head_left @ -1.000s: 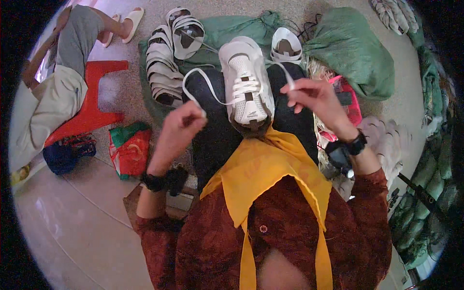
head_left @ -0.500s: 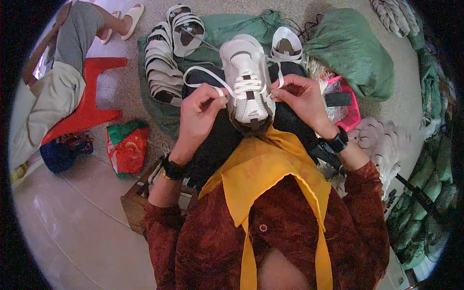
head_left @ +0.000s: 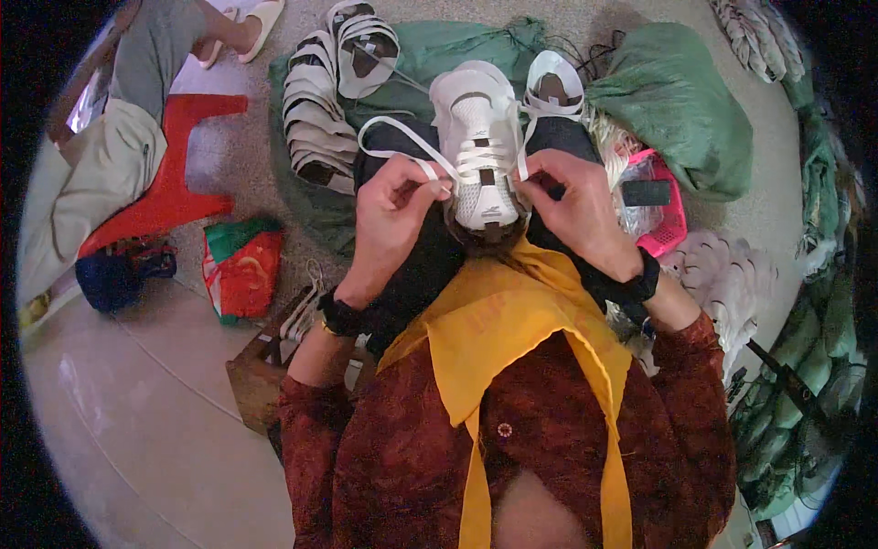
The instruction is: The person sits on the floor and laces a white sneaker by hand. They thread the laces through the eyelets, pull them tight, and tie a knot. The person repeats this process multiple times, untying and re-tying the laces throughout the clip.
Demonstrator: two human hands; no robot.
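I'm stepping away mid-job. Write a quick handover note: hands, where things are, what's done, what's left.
Left hand: pinching the white lace, which loops out to the left.
Right hand: gripping the lace end at the shoe's right side.
White shoe: on the lap, toe pointing away.
Done: lace crosses the lower eyelets.
Left: probably the top eyelets and the knot.
More white shoes lie ahead on the left.

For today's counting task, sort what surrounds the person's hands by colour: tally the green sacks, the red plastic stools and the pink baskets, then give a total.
Green sacks: 2, one large stuffed sack and one flattened sack under the shoes
Red plastic stools: 1, the red stool
Pink baskets: 1, the pink basket
Total: 4
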